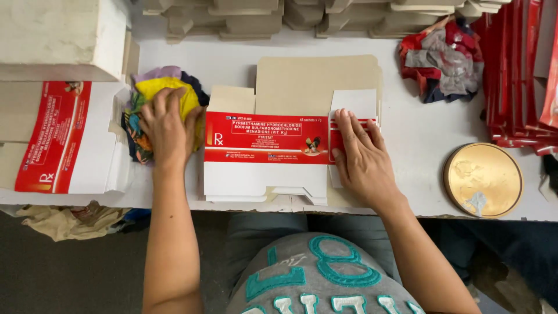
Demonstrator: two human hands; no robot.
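My left hand (168, 129) lies spread, palm down, on a bundle of coloured rags (152, 99). My right hand (360, 157) presses flat, fingers together, on the right end of a flattened red-and-white carton (264, 152), which lies on the white table (418, 116) between my hands. A round gold lid (483, 179) sits right of my right hand.
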